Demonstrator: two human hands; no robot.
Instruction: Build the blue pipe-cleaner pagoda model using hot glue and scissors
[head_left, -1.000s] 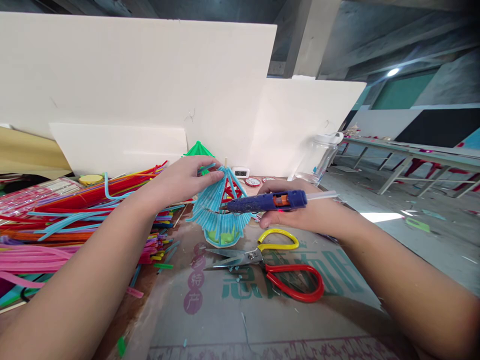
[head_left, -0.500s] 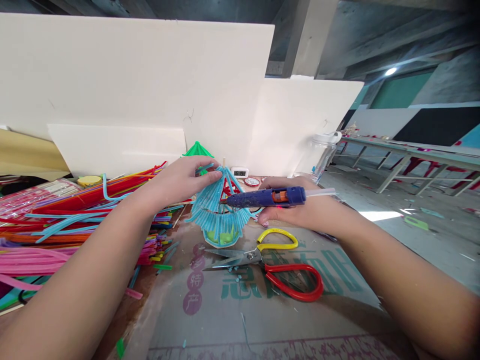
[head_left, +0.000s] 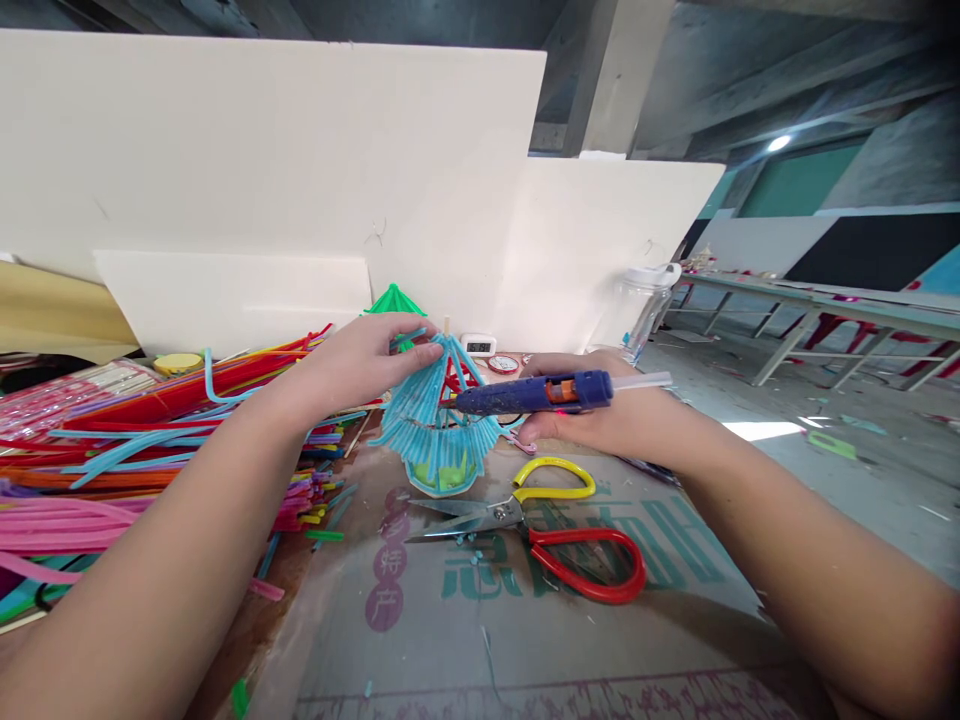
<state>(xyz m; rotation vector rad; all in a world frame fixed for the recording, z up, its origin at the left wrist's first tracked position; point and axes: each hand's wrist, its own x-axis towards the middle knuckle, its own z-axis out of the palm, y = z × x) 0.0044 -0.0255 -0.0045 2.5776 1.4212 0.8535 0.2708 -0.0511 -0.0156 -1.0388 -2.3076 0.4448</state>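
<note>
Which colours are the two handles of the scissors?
Scissors: one handle yellow, one red; head view.

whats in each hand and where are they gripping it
The right hand holds a blue glue gun around its body. The left hand pinches the top of the blue straw model.

Both forearms were bare from the frame's lower corners up to the wrists, with no sleeve edge in view; the left hand (head_left: 360,362) wore no glove, ring or band; the right hand (head_left: 600,420) was likewise ungloved, its wrist plain, without a watch or strap; the fingernails that showed were short and unpainted; no marks or tattoos showed on either arm
</note>
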